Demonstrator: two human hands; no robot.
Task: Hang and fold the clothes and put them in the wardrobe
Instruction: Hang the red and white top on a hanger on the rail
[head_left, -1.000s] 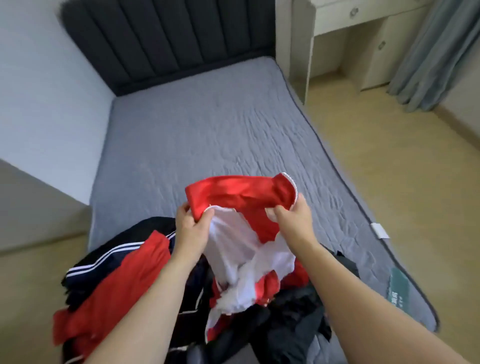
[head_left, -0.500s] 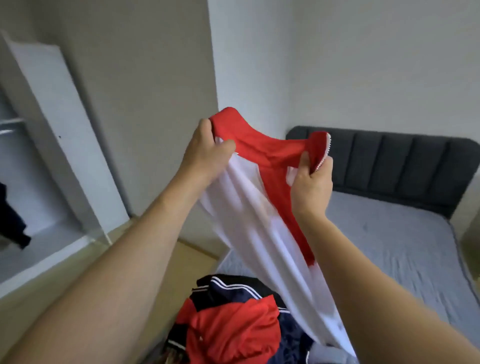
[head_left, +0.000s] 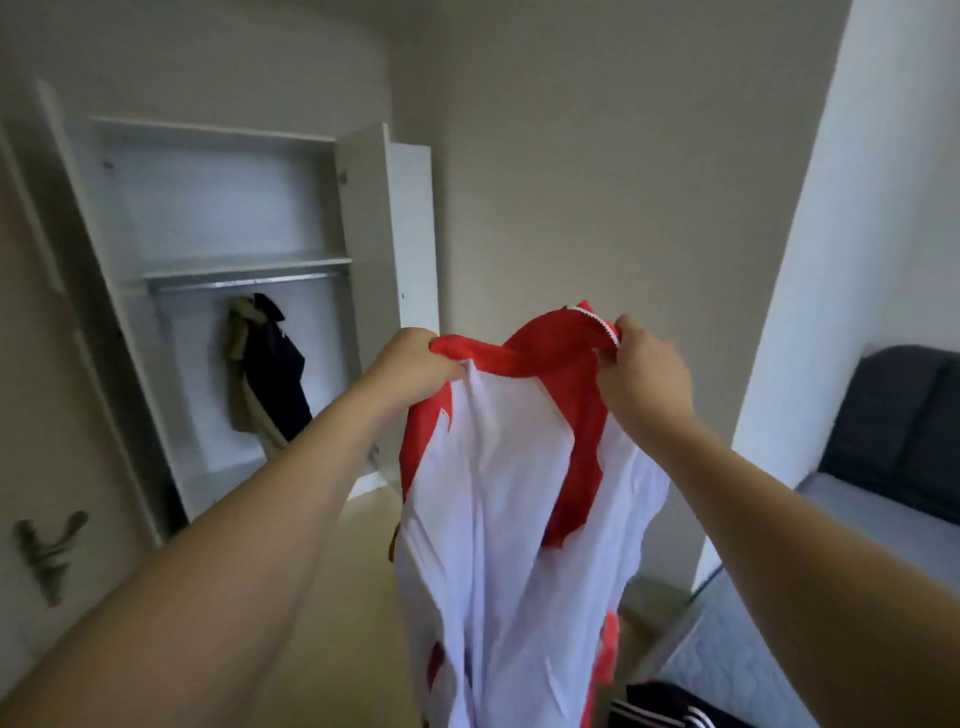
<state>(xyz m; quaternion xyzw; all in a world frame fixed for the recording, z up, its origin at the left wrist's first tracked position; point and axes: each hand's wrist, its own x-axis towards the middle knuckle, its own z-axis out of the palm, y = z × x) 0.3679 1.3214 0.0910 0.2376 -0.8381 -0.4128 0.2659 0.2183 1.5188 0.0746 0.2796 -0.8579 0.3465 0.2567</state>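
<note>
A red and white jacket (head_left: 509, 509) hangs in the air in front of me, inner white lining facing me. My left hand (head_left: 410, 366) grips its red collar on the left, and my right hand (head_left: 641, 371) pinches the collar's right end by the zip edge. The open white wardrobe (head_left: 218, 270) stands at the left, with a shelf and a metal rail (head_left: 244, 283). A dark and a beige garment (head_left: 267, 374) hang from that rail.
The wardrobe's door (head_left: 410, 234) stands open beside the beige wall. A grey bed (head_left: 769, 634) with a dark headboard (head_left: 904, 415) is at the right. A black garment with white stripes (head_left: 670, 709) lies at the bottom edge. A door handle (head_left: 49, 548) shows at far left.
My view swung left from the bed towards the wardrobe. Both hands lifted the jacket off the clothes pile and moved apart, so it now hangs full length.
</note>
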